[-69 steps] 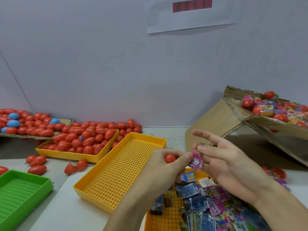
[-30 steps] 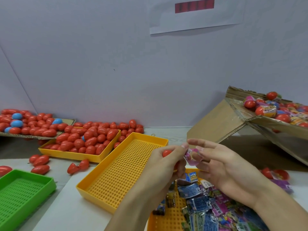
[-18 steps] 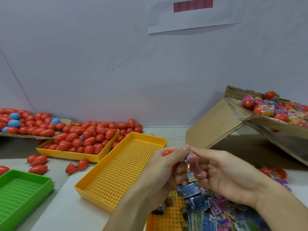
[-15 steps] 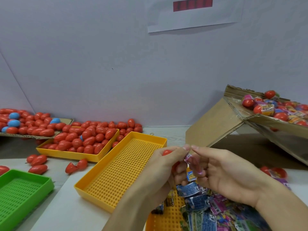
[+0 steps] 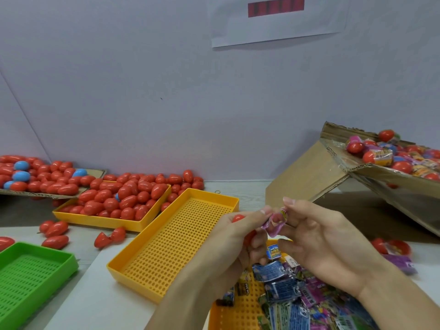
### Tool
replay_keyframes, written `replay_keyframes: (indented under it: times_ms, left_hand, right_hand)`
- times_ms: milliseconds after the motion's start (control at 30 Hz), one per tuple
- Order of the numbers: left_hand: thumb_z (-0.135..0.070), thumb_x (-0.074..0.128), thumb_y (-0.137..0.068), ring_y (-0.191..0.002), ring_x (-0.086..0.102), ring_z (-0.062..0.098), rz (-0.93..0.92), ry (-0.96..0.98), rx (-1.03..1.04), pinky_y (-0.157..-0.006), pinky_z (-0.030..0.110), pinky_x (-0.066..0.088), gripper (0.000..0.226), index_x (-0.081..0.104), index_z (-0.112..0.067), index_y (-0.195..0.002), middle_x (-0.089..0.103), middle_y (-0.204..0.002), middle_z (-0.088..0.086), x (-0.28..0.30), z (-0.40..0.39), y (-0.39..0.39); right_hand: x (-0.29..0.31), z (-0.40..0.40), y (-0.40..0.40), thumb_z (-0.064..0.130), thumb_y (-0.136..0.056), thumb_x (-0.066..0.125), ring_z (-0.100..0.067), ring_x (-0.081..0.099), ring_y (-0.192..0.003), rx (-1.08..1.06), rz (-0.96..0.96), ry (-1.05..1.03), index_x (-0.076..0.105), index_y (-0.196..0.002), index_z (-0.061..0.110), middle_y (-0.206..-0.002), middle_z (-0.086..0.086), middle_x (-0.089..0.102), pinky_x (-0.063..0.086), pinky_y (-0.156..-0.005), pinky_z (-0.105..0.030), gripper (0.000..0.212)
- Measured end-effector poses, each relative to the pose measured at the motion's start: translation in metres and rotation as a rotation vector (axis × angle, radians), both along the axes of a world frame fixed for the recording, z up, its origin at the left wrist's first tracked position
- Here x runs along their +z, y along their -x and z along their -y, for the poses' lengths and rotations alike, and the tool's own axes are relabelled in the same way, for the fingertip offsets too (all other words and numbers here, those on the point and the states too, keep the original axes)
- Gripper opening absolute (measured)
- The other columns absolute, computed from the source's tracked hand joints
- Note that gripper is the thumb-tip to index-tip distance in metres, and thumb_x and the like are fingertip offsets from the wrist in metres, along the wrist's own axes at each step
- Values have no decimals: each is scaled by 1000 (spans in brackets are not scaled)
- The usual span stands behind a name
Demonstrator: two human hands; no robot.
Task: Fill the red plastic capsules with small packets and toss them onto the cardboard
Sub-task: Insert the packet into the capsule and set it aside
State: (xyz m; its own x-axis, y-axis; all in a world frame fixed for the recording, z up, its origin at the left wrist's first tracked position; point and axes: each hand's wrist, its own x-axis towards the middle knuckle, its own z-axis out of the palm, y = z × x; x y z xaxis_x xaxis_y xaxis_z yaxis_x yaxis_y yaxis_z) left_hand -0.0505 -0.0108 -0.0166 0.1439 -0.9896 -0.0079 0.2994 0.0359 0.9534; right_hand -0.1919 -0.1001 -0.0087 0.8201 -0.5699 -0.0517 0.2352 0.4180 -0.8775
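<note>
Left hand [image 5: 232,236] hides most of red capsule [image 5: 238,218] — pink packet [image 5: 276,221] crumpled.

I read this as a small packing/assembly bench, not a home: plain wall w/ a printed sheet [image 5: 277,19] taped up, perforated yellow sorting trays [image 5: 176,241], a green tray [image 5: 33,279], bulk red capsules [image 5: 123,198], heaps of small packets [image 5: 292,294], cardboard [image 5: 307,177] as a bin.

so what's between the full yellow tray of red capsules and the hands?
Head view: the empty yellow perforated tray lies between the full tray and the left hand, right hand.
</note>
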Motion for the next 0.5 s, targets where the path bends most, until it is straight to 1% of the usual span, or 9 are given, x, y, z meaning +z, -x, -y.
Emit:
replay_keyframes:
  times_ms: [67, 133, 200, 267, 333, 367, 400, 433, 500]
  left_hand:
    - [-32, 67, -91, -45, 35, 11, -7, 20, -22, -49, 23, 41, 29, 65, -16, -68, 38, -54, -2, 0, 0, -1]
    - [-32, 66, -90, -45, 34, 10, 13, 35, -29, -49, 23, 39, 29, 67, -18, -65, 39, -54, -3, 1, -1, -2]
    - [-30, 65, -92, -45, 34, 10, 25, 38, -10, -49, 22, 39, 31, 68, -18, -63, 41, -53, -4, 0, 0, -3]
    - [-25, 64, -94, -45, 33, 10, 14, 20, 25, -48, 23, 39, 31, 67, -18, -64, 40, -53, -3, -1, 0, -4]
    - [-25, 62, -95, -46, 32, 11, 42, -26, 68, -47, 23, 38, 33, 68, -17, -63, 41, -54, -2, -2, 1, -3]
    - [-27, 61, -95, -47, 32, 11, 51, -55, 92, -45, 23, 37, 34, 69, -18, -63, 42, -55, -2, -1, 2, -2]
    - [-30, 60, -94, -48, 33, 12, 44, -89, 121, -44, 22, 35, 32, 71, -19, -66, 44, -57, -1, 1, 2, -1]
    - [-32, 58, -93, -50, 34, 12, 12, -121, 151, -44, 21, 33, 27, 73, -18, -76, 46, -60, 1, 2, 2, 0]
    - [-27, 50, -91, -53, 37, 13, -82, -173, 219, -45, 21, 30, 31, 68, -8, -107, 48, -68, 5, 2, 4, 1]
  right_hand:
    - [-1, 0, 0, 24, -77, 79, -34, 43, -86, 37, -16, 47, 67, -85, 7, -88, -16, 61, 24, -62, -33, 23]
    - [-2, 0, 0, 38, -73, 77, -34, 33, -96, 83, -52, 125, 71, -85, 9, -87, -14, 63, 25, -73, -41, 33]
    - [-3, 2, 0, 42, -72, 76, -32, 34, -93, 105, -83, 209, 76, -88, 13, -84, -7, 65, 24, -79, -45, 33]
    - [-5, 4, 0, 41, -77, 76, -29, 39, -78, 99, -109, 267, 77, -97, 13, -84, -5, 65, 27, -69, -37, 35]
    - [-8, 6, -1, 37, -79, 74, -16, 42, -69, 60, -135, 285, 77, -100, 11, -85, -6, 64, 17, -61, -34, 34]
    - [-9, 7, -2, 33, -79, 76, -13, 43, -67, 27, -146, 282, 78, -96, 12, -86, -8, 64, 17, -59, -32, 28]
    - [-10, 7, -3, 30, -80, 78, -11, 44, -63, -23, -152, 274, 78, -90, 13, -85, -8, 63, 19, -54, -28, 19]
    - [-11, 7, -5, 29, -80, 78, -9, 45, -60, -99, -162, 272, 78, -84, 15, -84, -8, 63, 22, -48, -23, 14]
    - [-16, 9, -7, 30, -87, 70, -8, 48, -58, -319, -237, 343, 77, -78, 18, -75, -5, 63, 30, -46, -21, 17]
